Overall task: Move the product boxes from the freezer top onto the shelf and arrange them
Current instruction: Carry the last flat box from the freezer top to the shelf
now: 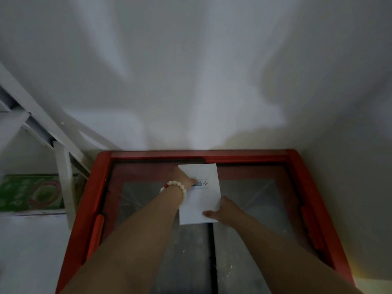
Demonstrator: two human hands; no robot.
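A white product box (206, 195) with a small printed label lies on the glass top of the red-framed freezer (89, 209), near its far edge. My left hand (183, 176), with a white bead bracelet on the wrist, grips the box's left side. My right hand (226, 211) holds the box's near right corner, thumb on top. Both forearms reach in from the bottom of the view.
A white metal shelf (63, 166) stands left of the freezer, with a green printed carton (31, 192) on its lower level. A plain white wall rises behind the freezer. Another wall runs close along the freezer's right side.
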